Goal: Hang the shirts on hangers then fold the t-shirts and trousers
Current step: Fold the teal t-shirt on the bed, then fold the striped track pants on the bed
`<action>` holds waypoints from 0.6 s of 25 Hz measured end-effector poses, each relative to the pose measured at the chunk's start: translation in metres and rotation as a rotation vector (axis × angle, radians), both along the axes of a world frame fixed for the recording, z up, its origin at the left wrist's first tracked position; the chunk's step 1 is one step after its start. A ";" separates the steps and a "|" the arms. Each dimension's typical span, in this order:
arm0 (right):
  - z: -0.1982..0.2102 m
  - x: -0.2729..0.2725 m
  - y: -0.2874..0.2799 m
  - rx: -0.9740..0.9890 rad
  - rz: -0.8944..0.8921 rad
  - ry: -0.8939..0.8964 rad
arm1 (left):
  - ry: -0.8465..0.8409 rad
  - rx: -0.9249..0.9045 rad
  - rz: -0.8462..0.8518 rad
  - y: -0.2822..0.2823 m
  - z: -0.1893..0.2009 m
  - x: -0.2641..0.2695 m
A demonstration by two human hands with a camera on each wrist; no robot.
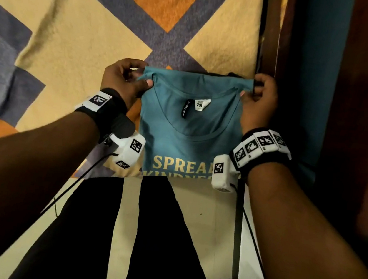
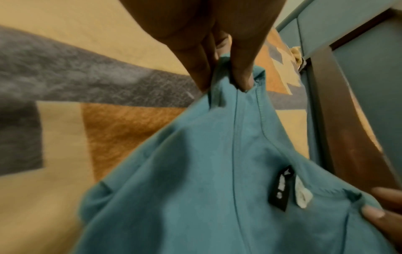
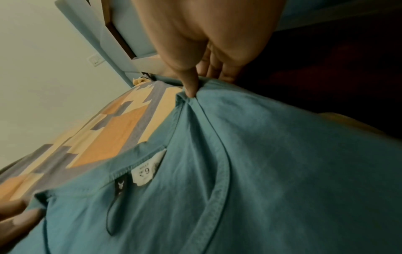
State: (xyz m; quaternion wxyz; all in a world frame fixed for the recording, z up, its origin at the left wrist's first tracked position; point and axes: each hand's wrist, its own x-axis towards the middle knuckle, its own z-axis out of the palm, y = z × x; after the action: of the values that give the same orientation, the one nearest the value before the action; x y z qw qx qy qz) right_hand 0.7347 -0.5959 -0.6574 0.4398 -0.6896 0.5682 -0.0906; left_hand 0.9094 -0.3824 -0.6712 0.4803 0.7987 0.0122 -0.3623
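Over the bedspread's (image 1: 79, 35) near right corner, left hand (image 1: 125, 78) and right hand (image 1: 259, 100) pinch the teal t-shirt's (image 1: 187, 128) shoulders.

Bed and surroundings, head view.
Patterned bedspread (image 1: 74, 34), cream, orange and grey-blue blocks, fills upper left; dark wooden frame (image 1: 271, 33) along right; pale floor tiles (image 1: 210, 215) at bottom centre.

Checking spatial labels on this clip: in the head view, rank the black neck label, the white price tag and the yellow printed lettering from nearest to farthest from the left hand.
From the left hand, which pinches the t-shirt's left shoulder:
1. Black neck label, hanging inside the collar, just left of centre.
2. White price tag, beside that label, on its right.
3. Yellow printed lettering, low on the chest, toward the person.
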 end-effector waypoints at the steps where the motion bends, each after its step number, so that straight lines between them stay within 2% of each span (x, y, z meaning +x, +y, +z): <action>1: 0.001 0.000 0.003 -0.026 0.028 0.000 | -0.019 0.033 -0.022 0.004 0.001 -0.002; 3: 0.003 0.000 0.015 -0.174 0.187 0.056 | -0.048 0.052 -0.069 0.014 0.002 -0.006; 6: 0.015 0.005 0.054 -0.385 0.494 0.115 | -0.279 0.169 -0.318 0.035 0.003 -0.017; 8: 0.015 0.016 0.086 -0.396 0.649 0.084 | -0.387 0.251 -0.508 0.055 0.002 -0.027; 11: 0.009 0.041 0.135 -0.333 0.820 0.141 | -0.402 0.354 -0.716 0.111 -0.007 -0.035; 13: 0.013 0.063 0.172 -0.311 0.888 0.140 | -0.399 0.397 -0.746 0.151 -0.011 -0.030; 15: 0.018 0.088 0.216 -0.337 0.989 0.123 | -0.410 0.439 -0.669 0.187 -0.010 -0.019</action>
State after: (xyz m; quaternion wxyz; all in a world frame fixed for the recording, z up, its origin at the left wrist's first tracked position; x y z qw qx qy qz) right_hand 0.8225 -0.3795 -0.6391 0.2787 -0.9407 0.1770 0.0784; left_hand 0.8903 -0.1951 -0.6808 0.1485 0.8970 -0.2656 -0.3206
